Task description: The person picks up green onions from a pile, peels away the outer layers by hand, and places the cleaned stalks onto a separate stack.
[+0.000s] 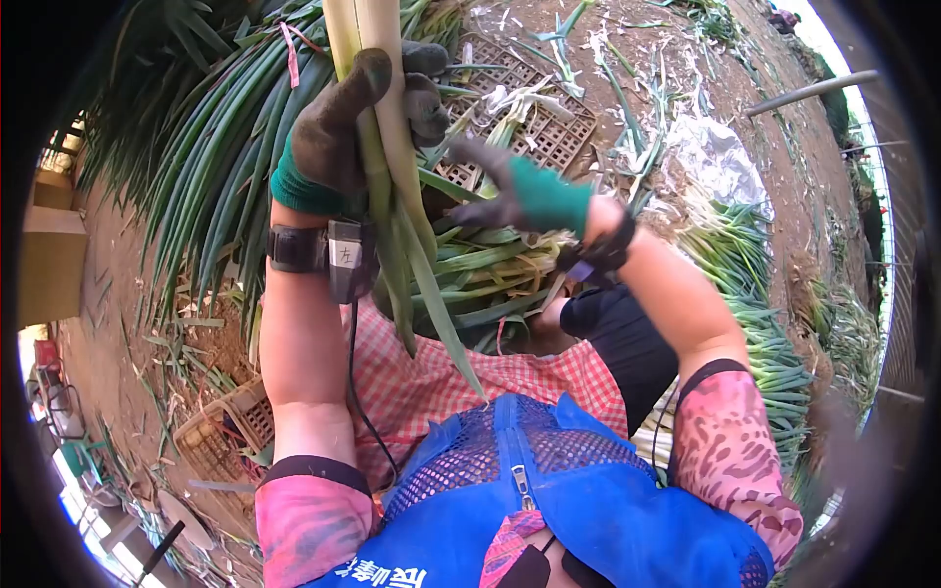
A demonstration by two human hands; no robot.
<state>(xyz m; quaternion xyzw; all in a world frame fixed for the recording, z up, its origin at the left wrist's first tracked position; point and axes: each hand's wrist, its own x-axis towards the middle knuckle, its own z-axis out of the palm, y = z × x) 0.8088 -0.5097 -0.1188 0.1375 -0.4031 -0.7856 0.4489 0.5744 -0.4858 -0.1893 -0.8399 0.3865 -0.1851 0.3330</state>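
While left hand (338, 132) grips stalks (398, 171), right hand (520, 189) splayed

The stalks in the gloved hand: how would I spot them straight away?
Find the blue vest at the bottom, then go up and leftward to the gloved left hand. The stalks pass through its grip, pale above and green below. Unlike the heaped leaves beside them, they are held.

Pale green leeks (395, 122), pink checked apron (578, 387), 2 green cuffs (553, 203)
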